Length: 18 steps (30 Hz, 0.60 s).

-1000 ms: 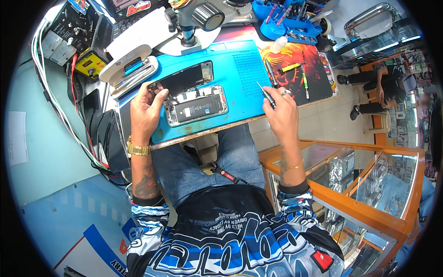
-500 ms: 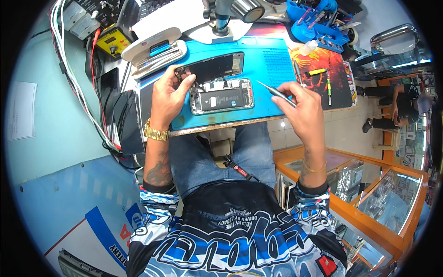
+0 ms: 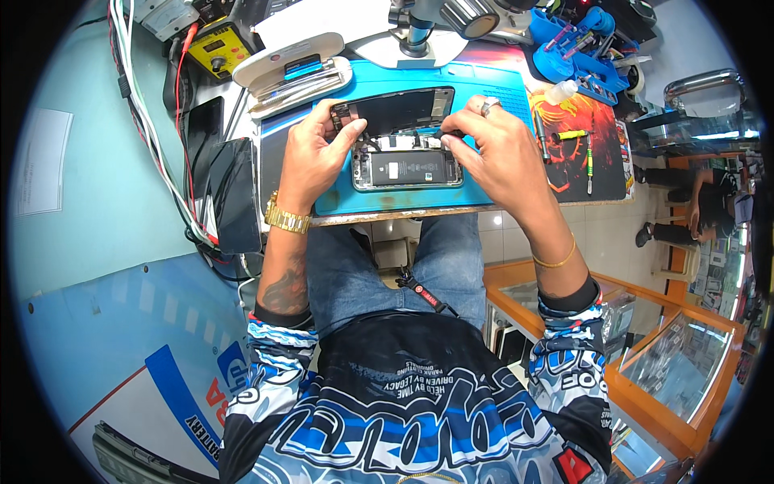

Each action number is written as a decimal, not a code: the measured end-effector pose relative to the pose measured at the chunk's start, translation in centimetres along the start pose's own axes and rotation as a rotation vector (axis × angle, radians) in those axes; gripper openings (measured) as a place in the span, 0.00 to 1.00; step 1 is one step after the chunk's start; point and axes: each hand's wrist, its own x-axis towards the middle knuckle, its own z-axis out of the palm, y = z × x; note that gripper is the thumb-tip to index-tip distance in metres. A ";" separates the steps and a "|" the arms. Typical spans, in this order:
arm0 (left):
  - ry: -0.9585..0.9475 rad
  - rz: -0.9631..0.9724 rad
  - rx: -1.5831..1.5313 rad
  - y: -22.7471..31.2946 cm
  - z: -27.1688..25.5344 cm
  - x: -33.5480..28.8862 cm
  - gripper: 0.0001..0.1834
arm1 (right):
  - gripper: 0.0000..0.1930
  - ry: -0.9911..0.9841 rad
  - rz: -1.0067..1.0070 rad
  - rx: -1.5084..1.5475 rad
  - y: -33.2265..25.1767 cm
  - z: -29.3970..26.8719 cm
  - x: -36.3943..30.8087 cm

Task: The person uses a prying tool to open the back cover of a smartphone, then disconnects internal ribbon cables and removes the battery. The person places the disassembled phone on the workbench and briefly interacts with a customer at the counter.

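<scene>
Opened phone [image 3: 405, 168] lay flat on blue work mat [image 3: 484, 189] at near bench edge, btwn both hands. L hand [image 3: 313, 157] gripped phone's left side, fingers curled on lifted screen panel [image 3: 399, 110]. R hand [image 3: 493, 153] pinched thin tweezers [image 3: 448, 134], tip at phone's top edge. Farther back: white tool tray [image 3: 294, 68], yellow meter [image 3: 216, 50], microscope base [image 3: 415, 36], blue tool holder [image 3: 584, 40].

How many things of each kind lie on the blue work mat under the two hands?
Opened grey phone body with black battery: 1
Lifted black phone screen panel: 1
Total: 2
The left hand and right hand both touch them.
</scene>
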 end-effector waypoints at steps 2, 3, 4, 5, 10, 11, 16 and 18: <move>-0.020 -0.012 0.007 0.0 -0.1 0.0 0.10 | 0.06 -0.006 0.014 -0.005 0.1 0.1 0.0; -0.020 -0.015 0.029 0.0 -0.1 0.0 0.10 | 0.06 -0.012 0.020 -0.003 0.1 0.2 0.1; -0.019 -0.017 0.050 0.1 -0.2 -0.1 0.10 | 0.06 -0.017 0.027 -0.001 0.2 0.2 0.1; -0.019 -0.019 0.071 0.2 -0.3 -0.1 0.10 | 0.06 -0.023 0.034 0.001 0.1 0.2 0.1; -0.018 -0.004 0.070 0.5 -0.2 0.0 0.10 | 0.06 -0.025 0.030 -0.007 0.2 0.3 0.2; -0.023 -0.002 0.077 0.5 -0.2 0.0 0.10 | 0.06 -0.031 0.027 -0.010 0.2 0.3 0.3; -0.013 -0.015 0.061 0.6 -0.2 -0.1 0.09 | 0.06 -0.038 0.022 -0.020 0.0 0.2 0.5; -0.011 -0.017 0.066 0.7 -0.2 -0.1 0.09 | 0.06 -0.037 0.020 -0.022 0.0 0.1 0.5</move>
